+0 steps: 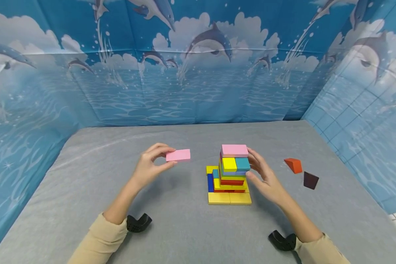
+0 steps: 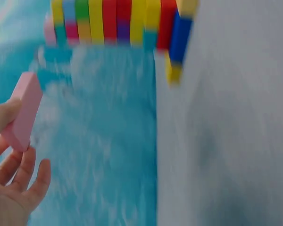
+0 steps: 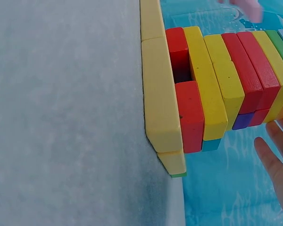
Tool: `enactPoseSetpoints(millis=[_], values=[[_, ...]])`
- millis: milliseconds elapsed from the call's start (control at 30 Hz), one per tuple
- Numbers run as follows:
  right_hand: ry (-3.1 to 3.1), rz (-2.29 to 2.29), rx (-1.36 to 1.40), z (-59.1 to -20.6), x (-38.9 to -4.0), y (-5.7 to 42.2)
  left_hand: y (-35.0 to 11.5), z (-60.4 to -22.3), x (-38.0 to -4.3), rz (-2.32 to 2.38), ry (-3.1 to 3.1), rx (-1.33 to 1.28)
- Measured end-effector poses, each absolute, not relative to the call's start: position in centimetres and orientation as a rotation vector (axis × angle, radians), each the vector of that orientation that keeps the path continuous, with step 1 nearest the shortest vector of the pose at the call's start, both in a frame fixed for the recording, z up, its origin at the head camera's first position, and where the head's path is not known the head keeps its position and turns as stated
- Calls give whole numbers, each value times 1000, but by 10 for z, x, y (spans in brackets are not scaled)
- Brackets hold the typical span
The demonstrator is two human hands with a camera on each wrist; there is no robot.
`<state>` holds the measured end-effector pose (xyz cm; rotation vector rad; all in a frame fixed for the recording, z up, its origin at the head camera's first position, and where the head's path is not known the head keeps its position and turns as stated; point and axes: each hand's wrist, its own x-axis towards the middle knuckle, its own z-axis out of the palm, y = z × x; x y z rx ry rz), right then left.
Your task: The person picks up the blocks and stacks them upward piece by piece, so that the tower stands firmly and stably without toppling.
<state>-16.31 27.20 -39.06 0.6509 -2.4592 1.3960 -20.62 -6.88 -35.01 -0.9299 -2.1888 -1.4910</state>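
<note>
Between thumb and fingers, my left hand (image 1: 147, 165) pinches a pink rectangular block (image 1: 179, 155), held above the table to the left of the tower. The block tower (image 1: 230, 181) rises in layers of yellow, red, blue, green and teal blocks on a pale yellow base (image 1: 219, 198). Another pink block (image 1: 234, 150) lies on its top. My right hand (image 1: 266, 181) is at the tower's upper right side, its fingertips against or very near the blocks. In the right wrist view, fingers (image 3: 273, 155) reach the tower's side; the upper layers lie outside that frame.
On the grey table (image 1: 171, 223), an orange block (image 1: 293, 165) and a dark brown block (image 1: 311, 180) lie right of the tower. Black curved pieces (image 1: 139, 223) sit at both wrists. A dolphin-print curtain (image 1: 198, 91) hangs behind the table and along its sides.
</note>
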Motion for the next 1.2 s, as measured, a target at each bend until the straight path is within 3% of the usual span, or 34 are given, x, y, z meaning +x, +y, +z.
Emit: enactPoseSetpoints(millis=[433,1200], values=[[-2441,1396,702,-392,-165,273,10,-357,-190,-1430,-2048,-1174],[-2394,1403,806,-390,-166,275,51,-360,-195,-1133,-1897,-1174]])
